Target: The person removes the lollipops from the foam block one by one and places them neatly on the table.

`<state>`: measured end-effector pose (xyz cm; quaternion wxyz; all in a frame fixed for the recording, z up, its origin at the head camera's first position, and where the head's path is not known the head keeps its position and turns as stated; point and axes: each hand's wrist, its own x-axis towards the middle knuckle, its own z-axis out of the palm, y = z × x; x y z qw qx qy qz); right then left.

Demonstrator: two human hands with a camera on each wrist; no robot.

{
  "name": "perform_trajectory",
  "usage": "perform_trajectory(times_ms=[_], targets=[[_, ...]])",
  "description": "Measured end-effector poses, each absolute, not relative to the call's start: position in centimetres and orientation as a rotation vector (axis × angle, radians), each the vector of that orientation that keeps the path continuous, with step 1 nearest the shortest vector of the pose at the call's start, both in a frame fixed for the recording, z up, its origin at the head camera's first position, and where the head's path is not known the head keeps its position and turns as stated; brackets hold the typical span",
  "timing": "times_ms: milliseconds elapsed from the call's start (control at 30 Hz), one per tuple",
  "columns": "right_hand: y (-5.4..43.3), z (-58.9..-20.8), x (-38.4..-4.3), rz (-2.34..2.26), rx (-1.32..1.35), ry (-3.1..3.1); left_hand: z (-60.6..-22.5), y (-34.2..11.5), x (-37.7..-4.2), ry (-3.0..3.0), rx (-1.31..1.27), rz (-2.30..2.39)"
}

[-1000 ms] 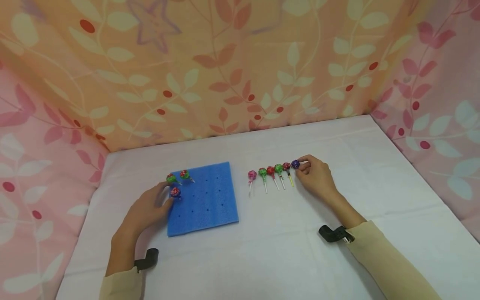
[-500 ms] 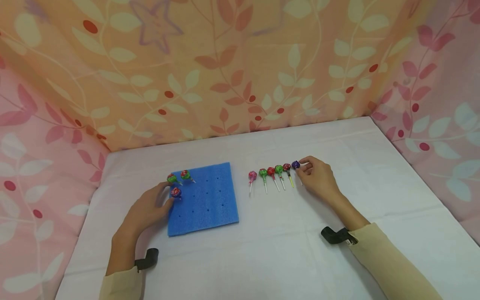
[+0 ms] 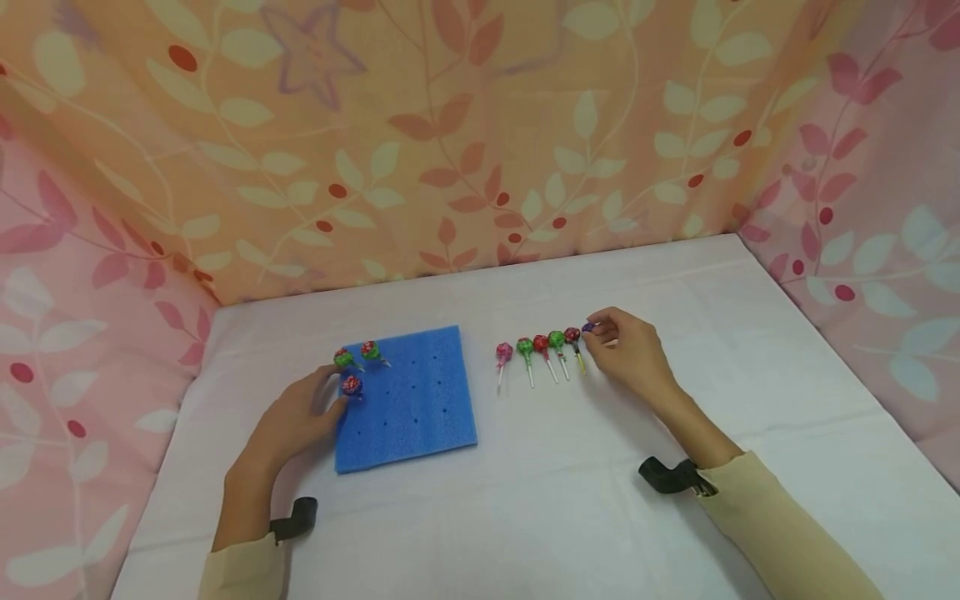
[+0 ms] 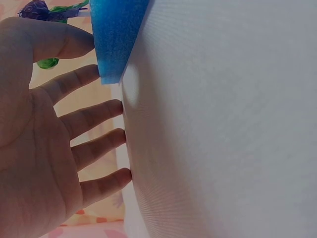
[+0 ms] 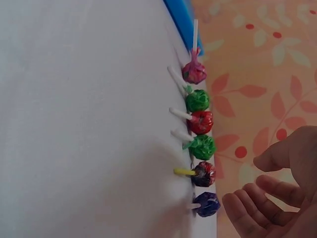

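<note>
Purple lollipop (image 5: pixel 208 205) lies beside the relaxed, empty right hand (image 3: pixel 632 348); the spread left hand (image 3: pixel 295 417) touches foam (image 3: pixel 431 429).

Left hand (image 4: pixel 44 131) beside blue board (image 4: pixel 116 37), fingers spread; thumb and index tips at board's edge. Other three fingertips on white worktop (image 4: pixel 223 124), past board's near end. Purple-wrapped lollipop (image 4: pixel 33 10) off board's face, pale stick running to it. Green ball (image 4: pixel 48 63) near board, partly hidden by thumb. Patterned cloth (image 4: pixel 99 210) behind board.
</note>
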<state>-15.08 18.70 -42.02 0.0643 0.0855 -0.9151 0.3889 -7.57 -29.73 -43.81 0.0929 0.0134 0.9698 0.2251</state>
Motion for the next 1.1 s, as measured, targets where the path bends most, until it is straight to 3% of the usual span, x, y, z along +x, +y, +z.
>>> perform_trajectory(times_ms=[1100], targets=[[8.8,-42.2,-13.0,1.53,0.962,-2.603,-44.2,-29.9,-7.8,2.869,0.008,0.643]])
